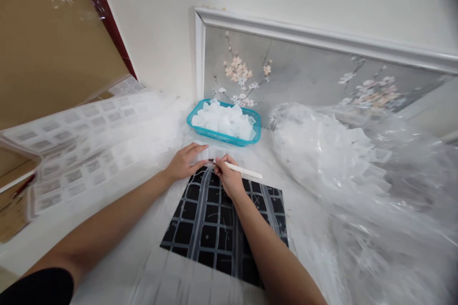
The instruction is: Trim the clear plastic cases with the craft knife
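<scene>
My right hand (229, 176) grips a slim, white-handled tool (245, 170), pen-like in shape. The handle slants down to the right, and the other end, dark and small, points towards my left hand; its exact kind cannot be made out. My left hand (186, 161) rests flat with fingers stretched and thumb apart, at the edge of a clear plastic sheet (214, 153). Below both hands lies a black board (211, 228) marked with a pale grid. Right behind them stands a blue plastic basket (223, 138) heaped with small translucent white pieces (225, 119).
Clear sheets with rows of square pockets (93, 124) lie at the left, beside cardboard (53, 28). A large clear plastic bag (329, 147) of translucent pieces sits at the right. A framed flower picture (304, 66) leans against the wall behind the basket.
</scene>
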Demonstrator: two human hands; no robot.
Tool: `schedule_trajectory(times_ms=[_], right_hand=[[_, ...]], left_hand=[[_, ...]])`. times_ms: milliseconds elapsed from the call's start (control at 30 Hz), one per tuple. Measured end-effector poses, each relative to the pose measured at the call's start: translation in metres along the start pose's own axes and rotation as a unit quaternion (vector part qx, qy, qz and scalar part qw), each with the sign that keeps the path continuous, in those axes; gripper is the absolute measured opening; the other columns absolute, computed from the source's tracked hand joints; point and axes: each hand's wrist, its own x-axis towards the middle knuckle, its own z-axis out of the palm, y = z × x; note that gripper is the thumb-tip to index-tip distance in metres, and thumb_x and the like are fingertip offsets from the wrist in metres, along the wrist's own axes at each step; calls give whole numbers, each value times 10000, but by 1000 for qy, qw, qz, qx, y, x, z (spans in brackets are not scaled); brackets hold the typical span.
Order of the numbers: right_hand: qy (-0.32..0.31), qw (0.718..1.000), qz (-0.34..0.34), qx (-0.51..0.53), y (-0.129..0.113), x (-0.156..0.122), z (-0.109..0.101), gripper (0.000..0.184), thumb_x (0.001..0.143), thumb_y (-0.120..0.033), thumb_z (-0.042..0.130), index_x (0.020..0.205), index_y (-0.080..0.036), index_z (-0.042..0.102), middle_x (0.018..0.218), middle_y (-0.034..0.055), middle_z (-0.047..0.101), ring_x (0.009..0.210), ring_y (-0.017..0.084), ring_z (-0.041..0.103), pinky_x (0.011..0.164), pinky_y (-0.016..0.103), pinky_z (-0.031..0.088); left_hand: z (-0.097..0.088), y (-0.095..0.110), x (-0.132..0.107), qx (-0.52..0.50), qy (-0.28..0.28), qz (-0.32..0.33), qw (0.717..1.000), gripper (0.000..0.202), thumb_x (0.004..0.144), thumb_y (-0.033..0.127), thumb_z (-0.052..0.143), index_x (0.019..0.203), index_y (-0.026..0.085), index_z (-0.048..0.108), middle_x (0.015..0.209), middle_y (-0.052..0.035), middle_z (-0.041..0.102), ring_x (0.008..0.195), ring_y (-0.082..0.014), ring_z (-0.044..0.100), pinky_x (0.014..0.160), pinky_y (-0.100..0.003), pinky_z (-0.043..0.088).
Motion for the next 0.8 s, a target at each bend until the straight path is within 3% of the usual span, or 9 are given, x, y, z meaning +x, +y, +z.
schedule_trajectory(times_ms=[167, 333, 500, 600, 700, 800], right_hand=[[5, 998, -24, -49, 2, 0, -2, 334, 797, -472, 601, 704, -232, 388, 515, -73, 461, 481, 107, 401, 500, 236, 310], [14, 989, -76, -127, 0, -5, -3, 315, 856, -462, 557, 709, -227, 409, 545, -62, 472, 517, 117, 414, 528, 245, 331], [52, 952, -153, -259, -2, -12, 4, 296, 893, -418, 513, 691, -225, 415, 590, -52, 423, 575, 130, 404, 584, 265, 332], [73, 931, -159, -320, 0, -12, 8, 300, 900, -397, 484, 670, -229, 390, 597, -50, 412, 579, 136, 398, 594, 275, 314], [87, 921, -134, -356, 2, -10, 7, 290, 889, -370, 474, 656, -234, 366, 586, -53, 401, 572, 143, 391, 584, 279, 291], [99, 916, -123, -368, 4, -5, 2, 283, 869, -342, 484, 643, -236, 352, 569, -59, 385, 571, 147, 394, 575, 278, 276]], left_hand=[[-2, 0, 0, 45, -27, 13, 999, 394, 912, 425, 537, 1265, 255, 578, 1049, -92, 604, 957, -208, 596, 855, -354, 512], [0, 1, -1, 76, -50, 10, 996, 375, 942, 413, 475, 1253, 227, 570, 1077, -100, 621, 936, -208, 613, 843, -341, 503], [6, 3, -3, 145, -50, -22, 988, 342, 954, 427, 437, 1168, 231, 619, 1122, -107, 631, 878, -212, 631, 736, -314, 479], [9, 8, -5, 147, -46, -57, 986, 322, 959, 425, 426, 1103, 238, 646, 1154, -103, 641, 870, -210, 642, 721, -306, 460], [9, 17, -6, 59, -6, -98, 993, 303, 957, 434, 436, 1061, 235, 640, 1157, -80, 657, 917, -203, 647, 802, -311, 463], [10, 27, -1, -108, 118, -165, 973, 328, 974, 460, 384, 1042, 210, 585, 1086, -70, 678, 962, -192, 646, 891, -322, 462]])
